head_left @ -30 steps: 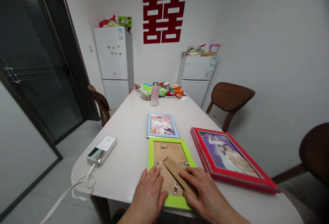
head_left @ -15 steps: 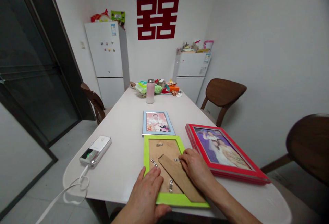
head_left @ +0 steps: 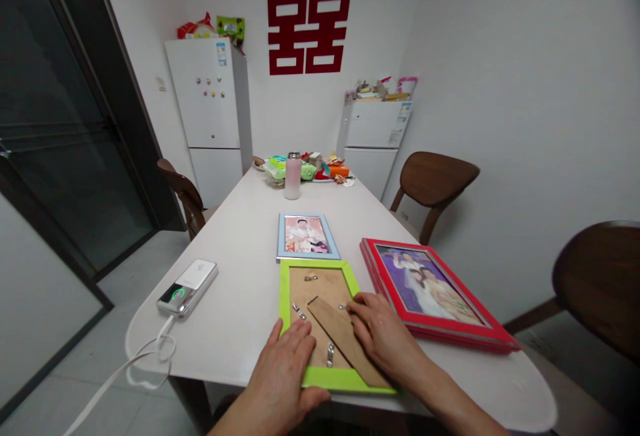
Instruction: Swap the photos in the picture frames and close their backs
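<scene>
A green photo frame [head_left: 326, 379] lies face down at the table's near edge, its brown backing board [head_left: 320, 296] upward. A brown stand leg [head_left: 343, 341] slants across that board. Small metal clips sit around it: a top clip [head_left: 311, 278], a left clip [head_left: 299, 311] and a bottom clip [head_left: 330, 355]. My left hand [head_left: 285, 366] rests with fingers stretched out over the frame's lower left side. Bent at the right side, the fingers of my right hand [head_left: 383, 333] pinch at the right clip [head_left: 343, 307], partly hiding it and the stand leg.
Beyond the green frame lies a blue photo frame [head_left: 307, 236]. Stacked red photo frames [head_left: 440, 289] stand close at the right. A power bank [head_left: 187, 288] with a white cable [head_left: 107, 383] lies left. A pink bottle [head_left: 293, 177] and assorted packages [head_left: 320, 168] occupy the far end.
My right hand's fingers have shifted slightly at the right clip. My left hand stays on the frame. The view has moved a little.
</scene>
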### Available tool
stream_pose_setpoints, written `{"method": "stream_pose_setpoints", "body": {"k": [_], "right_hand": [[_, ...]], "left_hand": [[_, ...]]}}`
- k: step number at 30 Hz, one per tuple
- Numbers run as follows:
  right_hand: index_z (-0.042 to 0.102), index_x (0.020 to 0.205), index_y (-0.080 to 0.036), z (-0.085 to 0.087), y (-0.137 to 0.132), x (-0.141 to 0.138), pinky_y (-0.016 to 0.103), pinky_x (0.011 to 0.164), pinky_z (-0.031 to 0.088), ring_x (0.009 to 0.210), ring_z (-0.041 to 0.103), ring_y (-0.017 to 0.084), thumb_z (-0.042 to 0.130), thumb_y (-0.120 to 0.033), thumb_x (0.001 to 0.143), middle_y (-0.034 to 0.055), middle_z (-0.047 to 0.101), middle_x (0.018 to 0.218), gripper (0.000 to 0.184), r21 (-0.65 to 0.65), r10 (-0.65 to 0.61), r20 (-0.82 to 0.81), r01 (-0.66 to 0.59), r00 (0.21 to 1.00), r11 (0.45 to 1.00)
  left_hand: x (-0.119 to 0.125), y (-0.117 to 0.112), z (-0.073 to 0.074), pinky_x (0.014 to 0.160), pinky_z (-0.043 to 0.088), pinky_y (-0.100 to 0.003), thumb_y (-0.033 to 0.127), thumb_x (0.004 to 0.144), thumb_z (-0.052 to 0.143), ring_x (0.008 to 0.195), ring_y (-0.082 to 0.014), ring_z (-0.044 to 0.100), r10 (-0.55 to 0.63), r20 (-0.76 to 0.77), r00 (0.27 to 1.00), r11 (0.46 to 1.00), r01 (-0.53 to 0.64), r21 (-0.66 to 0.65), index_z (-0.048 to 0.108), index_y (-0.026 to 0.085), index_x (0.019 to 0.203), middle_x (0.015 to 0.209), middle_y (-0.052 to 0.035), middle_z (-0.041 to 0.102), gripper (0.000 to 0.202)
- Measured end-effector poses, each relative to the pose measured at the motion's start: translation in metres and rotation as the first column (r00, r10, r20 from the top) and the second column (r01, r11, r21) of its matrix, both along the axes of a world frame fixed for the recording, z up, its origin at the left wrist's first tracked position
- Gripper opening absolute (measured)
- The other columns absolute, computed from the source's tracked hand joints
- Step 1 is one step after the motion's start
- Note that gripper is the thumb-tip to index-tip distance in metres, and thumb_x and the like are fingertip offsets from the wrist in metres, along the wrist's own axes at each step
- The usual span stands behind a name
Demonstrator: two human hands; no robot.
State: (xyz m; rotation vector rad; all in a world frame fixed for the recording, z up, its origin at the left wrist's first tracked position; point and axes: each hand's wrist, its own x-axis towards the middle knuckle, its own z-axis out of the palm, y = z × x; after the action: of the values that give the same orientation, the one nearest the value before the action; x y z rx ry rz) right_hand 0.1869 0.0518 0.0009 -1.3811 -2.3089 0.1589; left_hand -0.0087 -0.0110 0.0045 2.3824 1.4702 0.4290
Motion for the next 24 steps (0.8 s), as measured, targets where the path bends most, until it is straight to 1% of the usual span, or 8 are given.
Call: {"method": "stream_pose_setpoints", "body": {"k": [2, 5, 8, 11, 14, 17, 20, 24], "right_hand": [[0.061, 0.092, -0.016, 0.003, -0.009, -0.004, 0.034, 0.079, 0.037, 0.09, 0.044, 0.02, 0.039, -0.017, 0.077, 0.0103, 0.052, 0.095, 0.027, 0.008, 0.086, -0.016, -0.086, 0.996, 0.996], [0.063, 0.086, -0.023, 0.008, -0.023, -0.012, 0.034, 0.076, 0.037, 0.087, 0.045, 0.018, 0.042, -0.017, 0.075, 0.0068, 0.053, 0.092, 0.024, -0.036, 0.266, -0.015, -0.267, 0.964, 0.963], [0.063, 0.084, -0.026, 0.01, -0.031, -0.017, 0.035, 0.077, 0.036, 0.089, 0.044, 0.019, 0.044, -0.014, 0.072, 0.0052, 0.053, 0.092, 0.026, -0.042, 0.349, -0.005, -0.349, 0.937, 0.936], [0.062, 0.089, -0.027, 0.012, -0.034, -0.015, 0.038, 0.081, 0.034, 0.093, 0.043, 0.02, 0.045, -0.015, 0.07, 0.0051, 0.051, 0.097, 0.027, -0.044, 0.382, 0.015, -0.381, 0.924, 0.924], [0.059, 0.094, -0.025, 0.013, -0.036, -0.011, 0.039, 0.084, 0.032, 0.096, 0.041, 0.021, 0.048, -0.022, 0.071, 0.0062, 0.049, 0.103, 0.026, -0.046, 0.413, 0.048, -0.411, 0.909, 0.91], [0.059, 0.096, -0.026, 0.012, -0.036, -0.012, 0.039, 0.083, 0.033, 0.096, 0.041, 0.021, 0.044, -0.024, 0.076, 0.007, 0.05, 0.103, 0.025, -0.039, 0.394, 0.062, -0.392, 0.917, 0.919], [0.063, 0.087, -0.029, 0.008, -0.031, -0.017, 0.035, 0.078, 0.035, 0.092, 0.044, 0.019, 0.045, -0.024, 0.077, 0.0049, 0.053, 0.097, 0.021, -0.082, 0.329, 0.033, -0.326, 0.944, 0.942], [0.066, 0.075, -0.029, 0.003, -0.022, -0.024, 0.033, 0.075, 0.035, 0.089, 0.045, 0.018, 0.052, -0.028, 0.073, 0.0025, 0.053, 0.09, 0.014, -0.147, 0.287, 0.006, -0.283, 0.958, 0.948]], "left_hand": [[0.0, 0.0, 0.0, 0.1, 0.019, -0.044, 0.04, 0.061, 0.065, 0.117, -0.0221, 0.035, -0.003, 0.0, 1.0, 1.0, 0.003, -0.001, 0.049, 0.015, 0.104, 0.123, -0.0117, 0.044, 0.053], [0.0, -0.001, -0.002, 0.1, 0.02, -0.044, 0.037, 0.059, 0.067, 0.117, -0.0224, 0.034, 0.008, -0.007, 1.0, 1.0, -0.008, 0.003, 0.05, 0.015, 0.099, 0.123, -0.0123, 0.044, 0.048], [-0.001, -0.001, -0.003, 0.099, 0.02, -0.045, 0.034, 0.058, 0.069, 0.116, -0.0223, 0.035, 0.003, -0.002, 1.0, 1.0, -0.003, 0.007, 0.051, 0.015, 0.093, 0.123, -0.0128, 0.044, 0.044], [-0.001, -0.001, -0.005, 0.099, 0.019, -0.045, 0.033, 0.058, 0.069, 0.116, -0.0217, 0.035, -0.007, 0.016, 1.0, 1.0, 0.007, 0.01, 0.051, 0.016, 0.089, 0.122, -0.0125, 0.045, 0.039], [-0.002, -0.001, -0.005, 0.099, 0.019, -0.045, 0.034, 0.059, 0.068, 0.116, -0.0215, 0.036, -0.007, 0.026, 1.0, 1.0, 0.007, 0.005, 0.051, 0.017, 0.087, 0.122, -0.0121, 0.045, 0.036], [-0.002, -0.001, -0.004, 0.099, 0.019, -0.045, 0.034, 0.059, 0.068, 0.116, -0.0221, 0.035, -0.011, 0.027, 1.0, 1.0, 0.011, -0.001, 0.051, 0.016, 0.087, 0.123, -0.0132, 0.045, 0.037], [-0.003, -0.001, -0.004, 0.099, 0.019, -0.046, 0.033, 0.059, 0.067, 0.116, -0.0223, 0.036, -0.017, 0.03, 0.999, 1.0, 0.017, -0.002, 0.051, 0.016, 0.087, 0.122, -0.0137, 0.045, 0.036], [-0.006, 0.001, -0.005, 0.098, 0.019, -0.047, 0.035, 0.06, 0.067, 0.116, -0.0219, 0.036, -0.029, 0.041, 0.999, 0.999, 0.029, -0.013, 0.052, 0.017, 0.086, 0.122, -0.0128, 0.045, 0.035]]}}
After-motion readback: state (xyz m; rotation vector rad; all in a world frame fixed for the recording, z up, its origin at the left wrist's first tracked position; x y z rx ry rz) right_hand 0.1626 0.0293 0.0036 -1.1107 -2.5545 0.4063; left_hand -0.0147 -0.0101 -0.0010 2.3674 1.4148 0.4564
